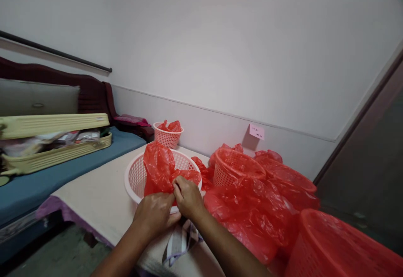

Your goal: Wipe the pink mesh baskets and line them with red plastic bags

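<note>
A large pale pink plastic basket (132, 180) with a holed wall stands near the front of the table. Inside it a red plastic bag (159, 165) bunches up above the rim. Both my hands meet over the basket's near edge. My left hand (155, 210) is closed, its fingers gathering the bag's plastic. Close against it, my right hand (187, 195) pinches the same bag. The fingertips overlap, so the exact grip point is hidden. Under my wrists lies a grey and white striped cloth (179, 243) with a purple edge.
A smaller pink basket (166, 138) holds red plastic at the back. Red-bagged baskets (236, 163) crowd the right side, with another basket (340, 243) at front right. An open yellow suitcase (63, 151) lies on the bed (126, 140) at left. A pink note (257, 131) is on the wall.
</note>
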Demonstrator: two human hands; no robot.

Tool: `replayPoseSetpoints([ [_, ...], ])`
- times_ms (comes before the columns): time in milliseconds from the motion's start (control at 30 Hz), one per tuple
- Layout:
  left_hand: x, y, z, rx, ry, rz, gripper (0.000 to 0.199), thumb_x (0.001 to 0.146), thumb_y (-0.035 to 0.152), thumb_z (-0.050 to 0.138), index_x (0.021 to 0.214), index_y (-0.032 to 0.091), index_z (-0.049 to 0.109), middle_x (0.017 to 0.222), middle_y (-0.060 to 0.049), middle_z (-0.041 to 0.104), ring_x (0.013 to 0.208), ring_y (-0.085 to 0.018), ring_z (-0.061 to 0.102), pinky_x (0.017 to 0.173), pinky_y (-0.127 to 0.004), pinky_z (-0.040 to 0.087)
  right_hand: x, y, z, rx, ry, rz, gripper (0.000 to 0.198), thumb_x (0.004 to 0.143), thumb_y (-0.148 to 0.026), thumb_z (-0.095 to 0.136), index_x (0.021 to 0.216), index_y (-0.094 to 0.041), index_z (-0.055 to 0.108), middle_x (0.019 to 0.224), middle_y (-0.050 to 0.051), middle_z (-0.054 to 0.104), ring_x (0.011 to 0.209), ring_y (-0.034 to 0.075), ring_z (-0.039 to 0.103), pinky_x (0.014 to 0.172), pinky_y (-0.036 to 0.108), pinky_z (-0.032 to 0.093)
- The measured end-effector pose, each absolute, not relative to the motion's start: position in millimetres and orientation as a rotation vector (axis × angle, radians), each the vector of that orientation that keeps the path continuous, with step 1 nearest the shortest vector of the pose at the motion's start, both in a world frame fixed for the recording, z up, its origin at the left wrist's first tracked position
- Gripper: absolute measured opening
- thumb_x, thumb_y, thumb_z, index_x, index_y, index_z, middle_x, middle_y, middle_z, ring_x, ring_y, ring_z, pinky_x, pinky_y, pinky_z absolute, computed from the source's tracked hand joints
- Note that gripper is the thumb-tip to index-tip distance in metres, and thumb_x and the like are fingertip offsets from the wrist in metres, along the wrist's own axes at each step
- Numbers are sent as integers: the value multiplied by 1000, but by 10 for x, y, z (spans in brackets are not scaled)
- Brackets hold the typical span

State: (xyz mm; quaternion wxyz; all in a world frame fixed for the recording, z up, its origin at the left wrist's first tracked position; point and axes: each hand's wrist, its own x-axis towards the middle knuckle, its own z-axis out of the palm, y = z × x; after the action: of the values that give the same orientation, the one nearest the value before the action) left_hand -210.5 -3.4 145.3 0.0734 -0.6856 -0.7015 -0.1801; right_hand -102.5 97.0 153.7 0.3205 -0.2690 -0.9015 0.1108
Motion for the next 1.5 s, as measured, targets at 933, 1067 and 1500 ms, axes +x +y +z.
replayPoseSetpoints([
  [933,-2198,130,1464,-2025,-2108,-542,25,85,40,52,92,20,66,88,-9,74,82,-31,70,71,-42,52,-1121,1124,1505,-797,-2354,260,14,92,-20,44,81,-21,53,75,0,63,70,15,56,63,27,28],
  [1067,-2192,121,1464,-2025,-2120,-530,24,85,40,52,92,21,66,88,-8,74,82,-30,70,71,-41,52,-1123,1126,1500,-799,-2359,249,14,92,-20,44,82,-21,53,76,1,64,71,15,56,63,27,28],
  [1500,-2203,106,1495,-2041,-2121,-515,25,86,33,47,98,20,66,92,-11,74,85,-30,70,72,-42,52,-1113,1078,1545,-841,-2354,196,14,92,-22,45,85,-22,57,77,0,66,69,14,57,62,27,28],
])
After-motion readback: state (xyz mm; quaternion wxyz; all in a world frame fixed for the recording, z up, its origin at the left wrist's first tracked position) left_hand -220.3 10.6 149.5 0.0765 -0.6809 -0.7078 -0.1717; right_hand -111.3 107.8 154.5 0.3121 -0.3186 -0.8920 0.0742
